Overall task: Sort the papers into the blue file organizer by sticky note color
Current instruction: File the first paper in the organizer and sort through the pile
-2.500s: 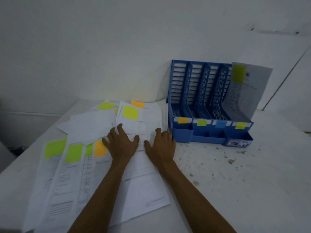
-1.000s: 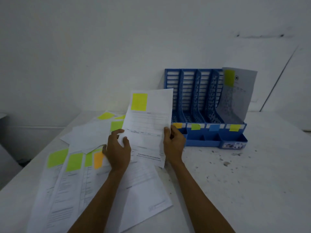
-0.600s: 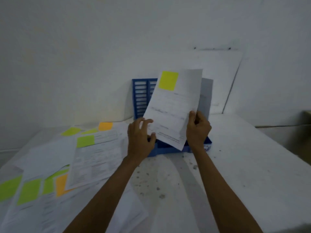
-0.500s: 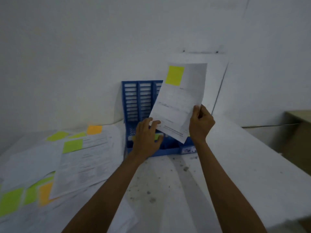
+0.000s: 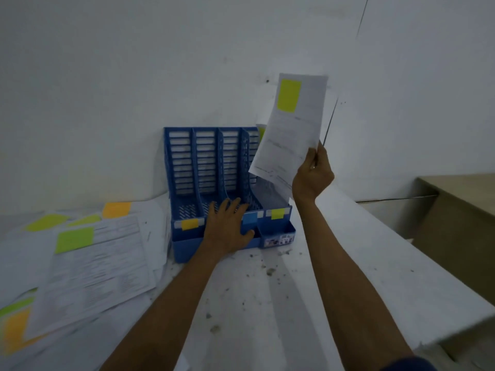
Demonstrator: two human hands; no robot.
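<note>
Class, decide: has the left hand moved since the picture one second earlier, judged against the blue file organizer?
Yes. The left hand has moved right, from beside the blue file organizer onto its front edge, releasing the yellow-noted paper.

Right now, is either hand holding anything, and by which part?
The right hand pinches the yellow-tagged paper by its lower right edge. The left hand holds nothing; it rests open on the front of the blue file organizer.

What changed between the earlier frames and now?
The yellow-note paper was lifted off the pile and carried right, up to the blue file organizer. The left grip let go and now rests on its front; the right grip alone holds the sheet. The loose papers stayed put.
</note>
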